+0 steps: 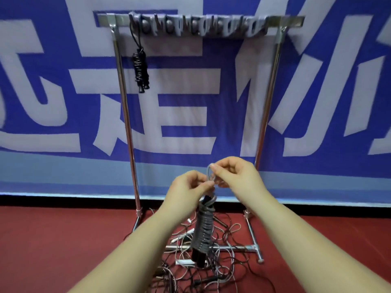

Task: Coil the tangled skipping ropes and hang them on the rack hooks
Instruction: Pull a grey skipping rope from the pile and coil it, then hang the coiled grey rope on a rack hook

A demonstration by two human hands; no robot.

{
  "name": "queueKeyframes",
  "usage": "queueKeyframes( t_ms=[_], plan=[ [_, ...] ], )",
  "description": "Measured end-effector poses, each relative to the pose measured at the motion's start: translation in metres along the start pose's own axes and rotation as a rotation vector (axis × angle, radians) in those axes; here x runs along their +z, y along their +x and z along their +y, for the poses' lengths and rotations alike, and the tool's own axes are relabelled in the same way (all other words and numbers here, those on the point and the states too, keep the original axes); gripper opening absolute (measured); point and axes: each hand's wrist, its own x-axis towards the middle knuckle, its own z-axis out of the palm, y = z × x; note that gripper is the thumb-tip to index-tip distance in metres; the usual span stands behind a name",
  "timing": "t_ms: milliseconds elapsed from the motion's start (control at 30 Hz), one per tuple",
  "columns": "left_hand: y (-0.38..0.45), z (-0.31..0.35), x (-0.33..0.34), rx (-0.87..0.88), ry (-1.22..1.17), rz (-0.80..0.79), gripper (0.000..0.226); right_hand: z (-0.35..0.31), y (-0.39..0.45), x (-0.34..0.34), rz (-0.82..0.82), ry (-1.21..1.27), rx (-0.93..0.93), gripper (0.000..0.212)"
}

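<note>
A grey skipping rope wound tightly round its black handles (202, 233) hangs from a small loop at its top. My left hand (188, 187) and my right hand (234, 174) both pinch that loop, fingers curled, in front of the metal rack (124, 106). One coiled black rope (140, 70) hangs from the leftmost hook of the hook bar (198, 25). A tangle of black and white ropes (211, 269) lies on the floor beneath my hands.
The rack's chrome posts and floor feet (257, 249) stand on a red floor (53, 240). A blue and white banner (190, 102) hangs directly behind the rack. The remaining hooks on the bar carry nothing.
</note>
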Motion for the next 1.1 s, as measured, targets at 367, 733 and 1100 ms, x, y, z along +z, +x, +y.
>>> queueKeyframes(
  t_ms=[367,733,1100],
  plan=[
    [0.037,0.136,-0.048,0.113,-0.072,0.053,0.008,-0.115,0.05,-0.016,-0.109,0.114,-0.051,0.01],
    [0.102,0.197,-0.114,0.178,-0.028,0.201,0.006,-0.191,0.129,0.018,-0.202,0.015,-0.138,0.01],
    [0.228,0.175,-0.161,0.192,-0.217,0.38,0.009,-0.2,0.259,0.066,-0.036,0.078,-0.151,0.017]
  ],
)
